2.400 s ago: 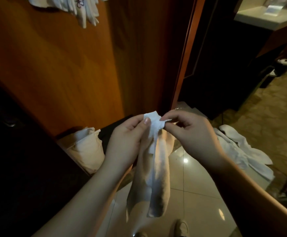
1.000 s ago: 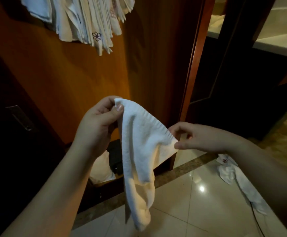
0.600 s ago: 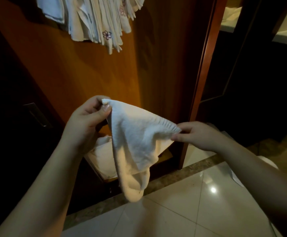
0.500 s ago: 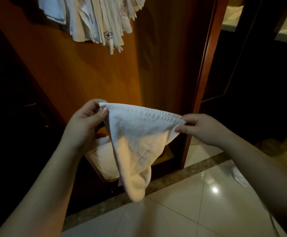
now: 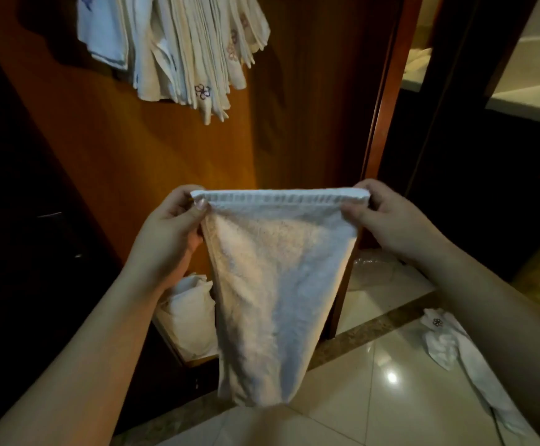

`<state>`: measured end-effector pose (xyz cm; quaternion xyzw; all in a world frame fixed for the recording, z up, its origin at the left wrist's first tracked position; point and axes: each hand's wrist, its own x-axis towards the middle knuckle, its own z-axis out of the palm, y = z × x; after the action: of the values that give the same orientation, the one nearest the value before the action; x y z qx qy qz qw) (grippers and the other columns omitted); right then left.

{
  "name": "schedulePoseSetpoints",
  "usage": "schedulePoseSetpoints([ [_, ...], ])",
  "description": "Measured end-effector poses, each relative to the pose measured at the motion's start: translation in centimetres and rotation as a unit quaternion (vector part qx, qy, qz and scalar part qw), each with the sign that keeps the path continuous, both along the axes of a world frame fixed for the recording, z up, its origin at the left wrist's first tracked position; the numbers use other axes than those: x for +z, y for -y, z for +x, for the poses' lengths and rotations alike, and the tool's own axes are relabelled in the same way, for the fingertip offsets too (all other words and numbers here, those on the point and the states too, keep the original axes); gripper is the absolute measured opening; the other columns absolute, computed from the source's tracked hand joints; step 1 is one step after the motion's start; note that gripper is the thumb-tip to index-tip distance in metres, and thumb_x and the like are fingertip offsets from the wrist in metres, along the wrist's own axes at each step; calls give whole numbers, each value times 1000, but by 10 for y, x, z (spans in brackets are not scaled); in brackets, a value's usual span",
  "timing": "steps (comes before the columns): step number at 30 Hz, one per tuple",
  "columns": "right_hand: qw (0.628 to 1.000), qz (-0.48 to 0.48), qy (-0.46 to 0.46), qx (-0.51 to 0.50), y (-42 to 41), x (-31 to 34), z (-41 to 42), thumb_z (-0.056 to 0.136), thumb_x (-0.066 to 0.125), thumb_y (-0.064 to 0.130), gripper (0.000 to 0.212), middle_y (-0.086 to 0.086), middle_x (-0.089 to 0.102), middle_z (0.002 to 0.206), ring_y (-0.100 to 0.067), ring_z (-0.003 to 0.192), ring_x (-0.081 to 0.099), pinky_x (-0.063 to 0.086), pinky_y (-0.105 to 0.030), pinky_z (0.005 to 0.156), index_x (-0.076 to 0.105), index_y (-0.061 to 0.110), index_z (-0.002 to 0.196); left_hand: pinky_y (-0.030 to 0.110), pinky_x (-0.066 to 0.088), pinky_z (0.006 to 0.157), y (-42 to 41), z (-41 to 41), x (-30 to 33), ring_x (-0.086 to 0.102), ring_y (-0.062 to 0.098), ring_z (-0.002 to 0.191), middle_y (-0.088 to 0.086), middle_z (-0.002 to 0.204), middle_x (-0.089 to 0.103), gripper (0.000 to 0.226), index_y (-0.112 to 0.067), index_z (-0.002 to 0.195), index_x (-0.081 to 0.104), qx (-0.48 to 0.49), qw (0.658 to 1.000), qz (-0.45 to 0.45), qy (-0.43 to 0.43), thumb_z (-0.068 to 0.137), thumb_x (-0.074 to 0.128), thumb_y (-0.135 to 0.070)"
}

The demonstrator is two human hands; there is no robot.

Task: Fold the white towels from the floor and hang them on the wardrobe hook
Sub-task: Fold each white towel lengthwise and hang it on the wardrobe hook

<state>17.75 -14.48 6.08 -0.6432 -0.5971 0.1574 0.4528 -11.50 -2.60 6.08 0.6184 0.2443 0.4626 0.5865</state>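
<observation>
Towel [image 5: 278,278] pinched by hands, hung towels [image 5: 185,46] above

— How many hands do we count?
— Two: the left hand [image 5: 169,233] and the right hand [image 5: 391,220], with one white towel [image 5: 272,284] between them.
— And elsewhere?
— One bunch of hung towels [image 5: 178,49] far up; we cannot count its layers. One crumpled towel [image 5: 455,346] on the floor at right, one pale bundle [image 5: 188,317] low left.
</observation>
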Motion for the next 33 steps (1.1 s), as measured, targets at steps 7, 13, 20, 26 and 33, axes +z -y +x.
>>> schedulePoseSetpoints([
  [7,965,203,-116,-115,-4,8,-32,98,57,52,11,42,61,87,15,78,63,46,-5,57,50,43,96,21,54,60,5,18,21,67,3,75,-16,82,70,37,-38,84,70,34,999,37,2,104,48,-16],
  [13,956,234,-105,-141,-2,9,-26,97,63,44,26,41,61,87,16,77,61,44,-4,57,51,67,91,22,55,56,-1,26,17,69,7,77,-18,87,71,24,-46,85,69,36,998,52,-11,98,51,-35],
  [20,963,197,-139,-124,-5,7,-17,92,63,59,6,30,68,91,7,79,68,50,-9,58,59,62,88,25,56,65,-13,36,8,72,14,86,-3,97,75,20,-29,99,73,27,998,-30,49,98,53,-25],
  [26,956,42,-289,-6,-11,-14,-2,83,66,51,36,6,78,106,-15,94,76,62,-27,69,69,32,113,25,57,73,-21,39,-12,73,18,94,6,104,75,22,-11,110,69,19,992,-104,66,101,50,-17],
  [33,865,-83,-486,92,-23,-57,12,96,58,30,43,-17,66,133,-31,124,63,57,-37,93,60,6,133,27,56,77,-27,41,-35,73,17,98,1,101,76,18,-16,108,69,61,994,-89,-25,102,54,-23],
])
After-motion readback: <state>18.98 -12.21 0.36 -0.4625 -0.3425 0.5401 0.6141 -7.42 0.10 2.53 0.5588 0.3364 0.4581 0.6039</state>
